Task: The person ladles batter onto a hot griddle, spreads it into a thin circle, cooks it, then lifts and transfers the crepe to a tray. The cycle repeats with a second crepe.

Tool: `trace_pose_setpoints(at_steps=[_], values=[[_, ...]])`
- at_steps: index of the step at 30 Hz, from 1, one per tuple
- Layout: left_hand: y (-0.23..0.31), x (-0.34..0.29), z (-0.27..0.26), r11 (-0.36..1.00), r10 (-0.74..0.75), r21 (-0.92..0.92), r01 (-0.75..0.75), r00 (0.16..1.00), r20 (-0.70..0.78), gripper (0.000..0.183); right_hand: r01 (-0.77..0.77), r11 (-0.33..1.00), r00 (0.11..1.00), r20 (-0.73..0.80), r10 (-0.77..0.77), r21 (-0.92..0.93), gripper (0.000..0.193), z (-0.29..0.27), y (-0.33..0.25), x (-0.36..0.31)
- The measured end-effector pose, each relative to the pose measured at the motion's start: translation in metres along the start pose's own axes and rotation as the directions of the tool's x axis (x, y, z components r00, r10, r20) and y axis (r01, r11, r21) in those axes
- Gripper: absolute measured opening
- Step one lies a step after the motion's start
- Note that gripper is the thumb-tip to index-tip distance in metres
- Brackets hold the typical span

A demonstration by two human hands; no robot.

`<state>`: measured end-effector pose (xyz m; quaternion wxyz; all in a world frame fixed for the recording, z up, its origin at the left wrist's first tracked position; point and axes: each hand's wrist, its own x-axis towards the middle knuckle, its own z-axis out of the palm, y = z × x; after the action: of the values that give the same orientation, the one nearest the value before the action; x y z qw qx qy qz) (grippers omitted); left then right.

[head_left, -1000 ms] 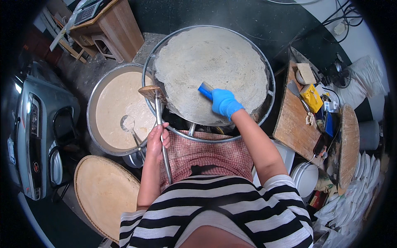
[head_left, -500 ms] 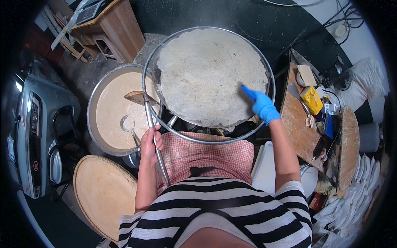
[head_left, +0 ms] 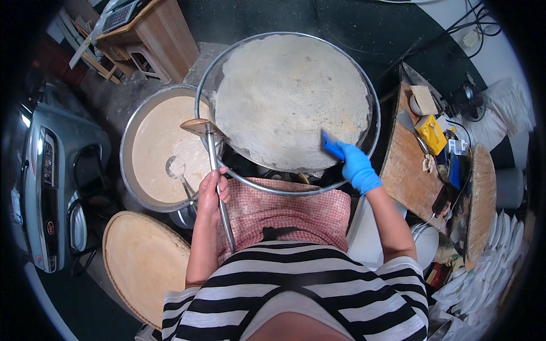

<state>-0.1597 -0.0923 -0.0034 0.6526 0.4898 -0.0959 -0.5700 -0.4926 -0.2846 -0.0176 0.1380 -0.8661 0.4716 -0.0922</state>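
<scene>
A pale, thin pancake [head_left: 290,96] covers most of the round griddle in front of me, and a metal ring [head_left: 372,85] runs around the griddle. My right hand [head_left: 360,169], in a blue glove, grips a blue scraper [head_left: 331,146] over the pancake's near right part. Its blade touches or hovers just above the surface; I cannot tell which. My bare left hand [head_left: 214,192] is closed around the metal handle of a wooden-headed spreader [head_left: 212,149]. The spreader's head sits at the ring's left side, beside a large pot [head_left: 126,149] of pale batter. A ladle [head_left: 185,184] lies in that batter.
At the lower left rests a round woven-edged board [head_left: 147,261]. A wooden table [head_left: 406,170] on the right bears a spatula, a yellow packet [head_left: 430,135] and a phone [head_left: 439,200]. Stacked plastic-wrapped packs [head_left: 483,273] fill the lower right. A wooden desk [head_left: 165,40] stands far left.
My right hand has drawn the scraper nearer and slightly left across the griddle. My left hand and the spreader have shifted a little to the right.
</scene>
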Motion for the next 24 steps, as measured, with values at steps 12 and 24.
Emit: trace_pose_setpoints(at_steps=[12, 24], values=[[-0.001, -0.003, -0.013, 0.999, 0.032, -0.031, -0.032, 0.999, 0.015, 0.03, -0.075, 0.997, 0.931, 0.358, 0.075, -0.013, 0.055, -0.037, -0.019, -0.005], [0.005, -0.001, -0.013, 0.999, 0.002, -0.053, -0.003, 1.0, -0.016, 0.03, -0.111, 0.98, 0.977, 0.199, 0.078, 0.162, 0.054, -0.057, -0.012, 0.04]])
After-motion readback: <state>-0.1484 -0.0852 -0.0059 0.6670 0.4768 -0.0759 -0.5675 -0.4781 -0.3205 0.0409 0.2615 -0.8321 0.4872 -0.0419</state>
